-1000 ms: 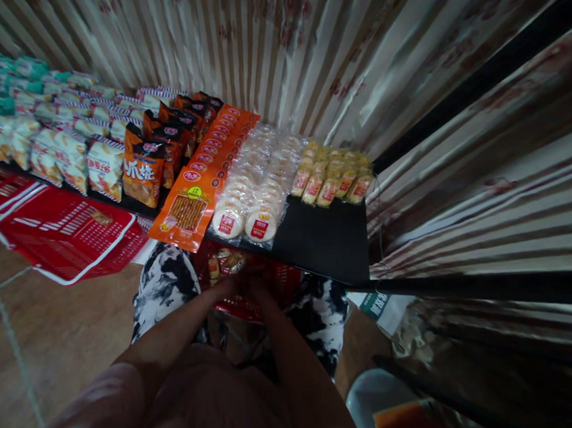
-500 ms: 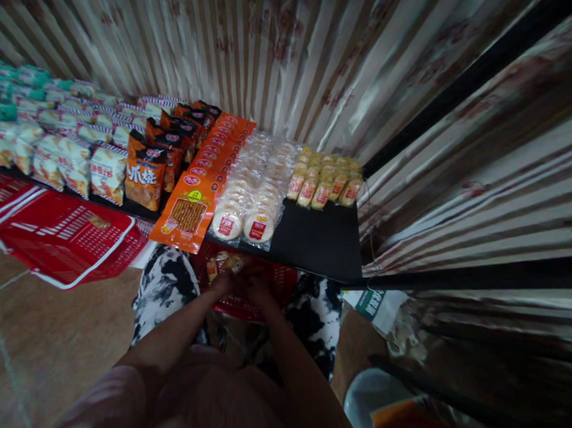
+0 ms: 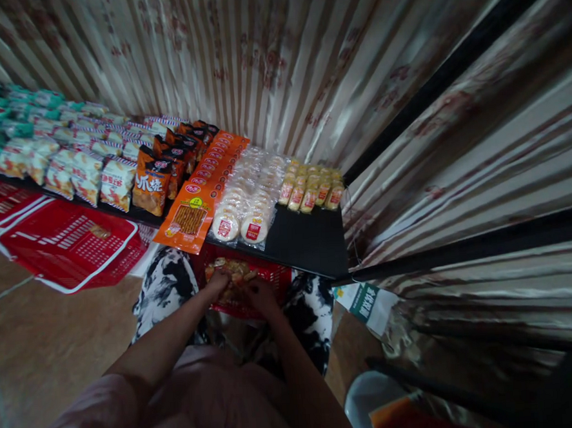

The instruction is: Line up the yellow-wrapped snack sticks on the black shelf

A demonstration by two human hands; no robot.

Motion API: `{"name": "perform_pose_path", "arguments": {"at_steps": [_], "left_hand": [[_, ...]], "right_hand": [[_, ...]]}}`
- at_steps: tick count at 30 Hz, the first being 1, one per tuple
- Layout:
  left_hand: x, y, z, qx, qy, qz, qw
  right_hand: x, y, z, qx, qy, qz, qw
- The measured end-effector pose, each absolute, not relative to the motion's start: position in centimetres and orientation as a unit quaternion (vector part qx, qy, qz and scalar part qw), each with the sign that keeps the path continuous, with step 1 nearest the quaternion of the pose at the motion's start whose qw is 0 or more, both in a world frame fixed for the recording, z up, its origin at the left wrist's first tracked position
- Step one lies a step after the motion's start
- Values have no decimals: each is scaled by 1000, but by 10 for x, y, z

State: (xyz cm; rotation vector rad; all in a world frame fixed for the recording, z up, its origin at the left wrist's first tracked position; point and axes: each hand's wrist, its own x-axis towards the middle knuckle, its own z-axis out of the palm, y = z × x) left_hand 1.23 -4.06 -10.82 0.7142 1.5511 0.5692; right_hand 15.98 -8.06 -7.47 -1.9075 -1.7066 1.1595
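Both my hands reach down into a red basket (image 3: 275,276) that sits between my knees, under the front edge of a black shelf (image 3: 312,245). My left hand (image 3: 217,284) and my right hand (image 3: 259,293) are curled among small yellow snack packets (image 3: 234,269) in the basket. It is too dark and small to make out exactly what each hand grips. On the shelf above lie rows of yellow packets (image 3: 311,190), round white rice crackers (image 3: 246,200), orange flat packs (image 3: 202,190) and orange bags (image 3: 153,183).
Two red baskets (image 3: 69,243) lie on the brown floor at left. More snack bags (image 3: 45,158) fill the shelf toward the left. Striped curtain fabric (image 3: 281,59) hangs behind and to the right. A green-and-white carton (image 3: 366,303) lies on the floor by my right knee.
The view has pulled back and shifted, so the shelf looks smaller. My hands have stayed in the red basket, which now shows more of its yellow packets.
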Motion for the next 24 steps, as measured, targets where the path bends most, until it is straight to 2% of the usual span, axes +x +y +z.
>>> {"name": "perform_pose_path", "arguments": {"at_steps": [6,14,24], "left_hand": [[14,-44,-82,286,658,277,639],[19,-48,-68,274,610,332,665],[28,-55,-34,395,612,315,608]], "right_hand": [[164,-87,-68,-679,-605,374,180],[174,-99,-59,-665,-604,364,246],[176,-114,-39,-671,-548,403,295]]}}
